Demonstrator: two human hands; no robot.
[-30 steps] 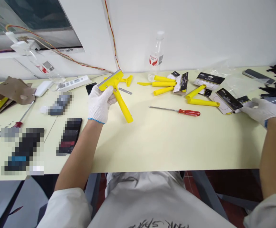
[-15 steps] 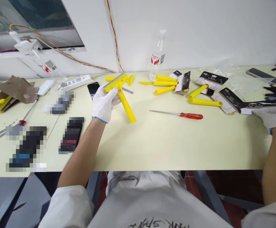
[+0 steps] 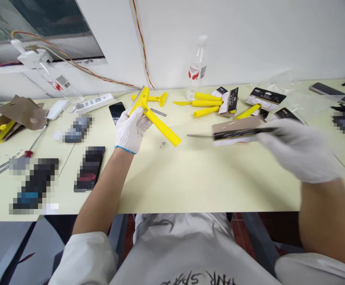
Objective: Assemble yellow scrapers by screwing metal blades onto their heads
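Above a pale table (image 3: 208, 186), a blurred, gloved right hand (image 3: 300, 149) and a gloved left hand (image 3: 132, 130) are both curled closed, the left around a yellow scraper (image 3: 162, 126) held over the table, the right on a cardboard package (image 3: 237, 131) partly hiding a screwdriver (image 3: 200, 135), with tiny metal pieces (image 3: 163, 143) lying between the hands.

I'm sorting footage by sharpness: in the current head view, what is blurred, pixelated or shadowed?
Head view: right hand and its cardboard packaging motion-blurred; left hand and yellow scraper sharper; phone beside the left forearm pixelated; soft shadow on the table.
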